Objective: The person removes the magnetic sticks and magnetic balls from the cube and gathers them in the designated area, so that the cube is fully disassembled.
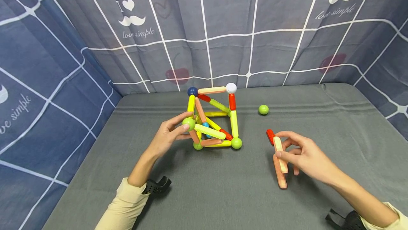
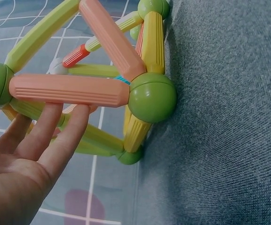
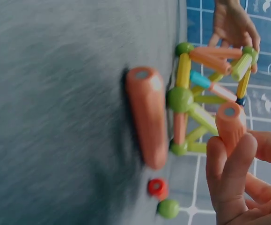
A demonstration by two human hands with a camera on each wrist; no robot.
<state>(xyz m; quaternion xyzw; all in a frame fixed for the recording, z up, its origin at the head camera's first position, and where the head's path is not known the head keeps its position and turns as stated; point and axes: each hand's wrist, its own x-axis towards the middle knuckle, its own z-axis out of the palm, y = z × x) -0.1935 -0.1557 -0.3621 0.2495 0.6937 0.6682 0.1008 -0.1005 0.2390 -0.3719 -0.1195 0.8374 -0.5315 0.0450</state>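
Note:
A frame of coloured building sticks and balls [image 1: 234, 124] stands on the grey cloth. My left hand [image 1: 165, 134] pinches the green ball [image 1: 189, 124] at its near upper left corner, thumb in front. An orange stick [image 2: 69, 90] runs from that ball down to a lower green ball [image 2: 153, 97]. To the right, my right hand [image 1: 307, 157] holds a pale orange stick [image 3: 230, 124] between thumb and fingers, above the cloth. Under it lies another orange stick [image 3: 147, 122], with a short red piece [image 1: 270, 136] just beyond.
A loose green ball [image 1: 263, 109] lies right of the frame. A dark blue ball [image 1: 192, 91] and a white ball [image 1: 231, 88] top the frame's far corners. Behind the grey cloth [image 1: 210, 187] hangs a blue-grey checked curtain [image 1: 229, 56], which continues along both sides.

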